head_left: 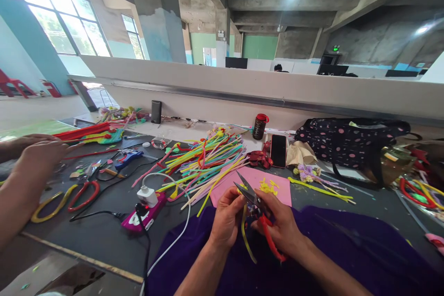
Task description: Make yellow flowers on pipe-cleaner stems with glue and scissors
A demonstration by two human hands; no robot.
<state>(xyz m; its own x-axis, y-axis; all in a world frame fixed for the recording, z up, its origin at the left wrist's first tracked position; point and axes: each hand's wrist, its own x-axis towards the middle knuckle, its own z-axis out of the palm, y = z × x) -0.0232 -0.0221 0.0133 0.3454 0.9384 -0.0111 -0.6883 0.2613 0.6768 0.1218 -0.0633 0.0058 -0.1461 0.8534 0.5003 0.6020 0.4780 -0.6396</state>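
My right hand [279, 219] grips red-handled scissors [272, 240], their blades pointing up and left, parted a little. In my left hand [227, 217] a thin yellow pipe cleaner [247, 240] is pinched, its tail hanging below the fingers. The blades lie across the yellow piece at the left fingertips; whether they touch it I cannot tell. Short yellow snippets [268, 187] lie just beyond on a pink sheet [229, 185]. Dark purple cloth [333, 249] is spread beneath both hands.
A heap of coloured pipe cleaners [211, 152] lies behind. A purple power strip [145, 215] with white cable stands left. At far left, another person's hands [40, 157] work near more scissors [85, 194]. A phone [278, 150], bottle [260, 127] and patterned bag [354, 143] are at the back.
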